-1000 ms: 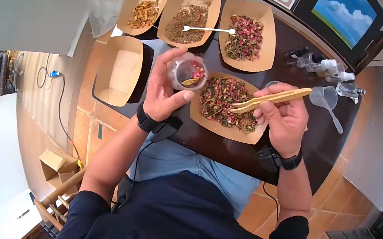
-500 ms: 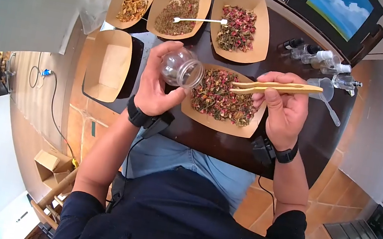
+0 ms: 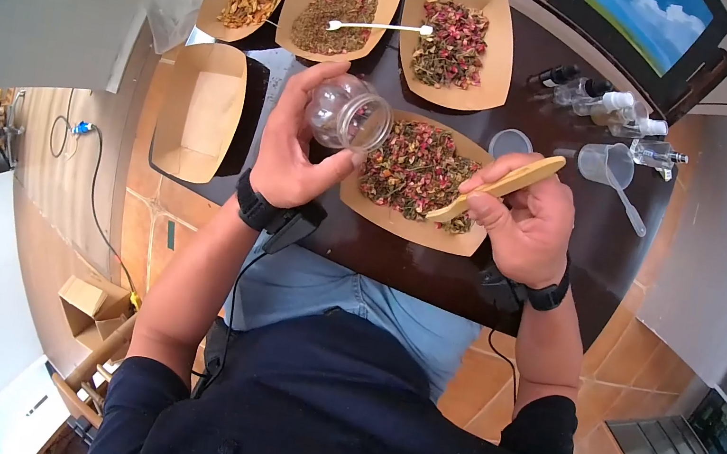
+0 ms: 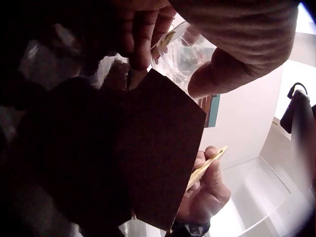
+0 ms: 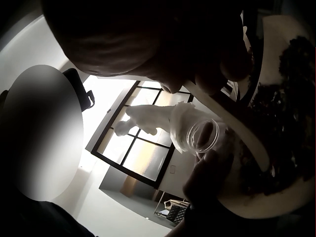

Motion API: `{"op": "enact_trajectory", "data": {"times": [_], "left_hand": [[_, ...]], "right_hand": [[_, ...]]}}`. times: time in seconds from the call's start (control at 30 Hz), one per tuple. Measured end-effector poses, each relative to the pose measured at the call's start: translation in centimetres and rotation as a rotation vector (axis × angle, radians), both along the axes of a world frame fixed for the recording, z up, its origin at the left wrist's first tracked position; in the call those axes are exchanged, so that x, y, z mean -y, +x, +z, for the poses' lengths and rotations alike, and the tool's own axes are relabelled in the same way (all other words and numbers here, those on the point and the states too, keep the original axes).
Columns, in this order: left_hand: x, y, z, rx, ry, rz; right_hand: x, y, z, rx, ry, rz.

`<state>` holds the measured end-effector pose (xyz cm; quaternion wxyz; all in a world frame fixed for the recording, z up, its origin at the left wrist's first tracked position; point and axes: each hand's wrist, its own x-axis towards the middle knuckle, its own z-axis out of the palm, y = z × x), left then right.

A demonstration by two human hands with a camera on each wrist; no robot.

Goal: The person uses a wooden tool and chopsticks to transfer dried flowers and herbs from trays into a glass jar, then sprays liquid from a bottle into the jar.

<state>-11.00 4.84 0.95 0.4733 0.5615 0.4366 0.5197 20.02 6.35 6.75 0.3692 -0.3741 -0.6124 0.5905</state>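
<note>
"What does the left hand (image 3: 284,156) have?"

"A clear, bulbous jar (image 3: 333,111), with the thumb on one side and fingers curled round the other. It's tilted, mouth to the right, at the left end of a paper tray (image 3: 363,205) heaped with dried petal mix (image 3: 412,168). I can't tell whether jar and tray touch."

"Anything inside the jar?"

"Some pink and yellow bits (the left wrist view shows a yellowish one near the wall)."

"And the right hand (image 3: 532,226)?"

"Narrow, pinching wooden tongs (image 3: 521,178) between thumb and fingers. The tips reach down to the mix near the tray's right end; whether they grip a petal, I can't tell."

"What else is on the dark worktop (image 3: 414,269)?"

"Along the far side, three more trays: yellow dried pieces (image 3: 249,4), brown crumbs (image 3: 336,16) and pink-and-green petals (image 3: 452,45), with a white stirrer (image 3: 373,28) lying across from the second to the third. Off to the right, a measuring cup (image 3: 598,160) with a plastic spoon (image 3: 628,209) beside it, and small spray bottles (image 3: 613,103) beyond"
</note>
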Motion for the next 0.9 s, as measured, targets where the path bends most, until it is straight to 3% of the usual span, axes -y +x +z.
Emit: {"op": "enact_trajectory", "data": {"times": [0.4,0.83,0.9], "left_hand": [[0.0,0.1,0.6,-0.007,-0.037,-0.002],[0.0,0.0,1.1,-0.043,-0.042,-0.013],[0.1,0.0,1.0,-0.036,-0.049,-0.015]], "right_hand": [[-0.2,-0.4,-1.2,-0.007,0.268,0.004],[0.0,-0.5,-0.8,0.087,0.224,-0.005],[0.3,-0.9,-0.8,-0.123,0.114,-0.077]]}}
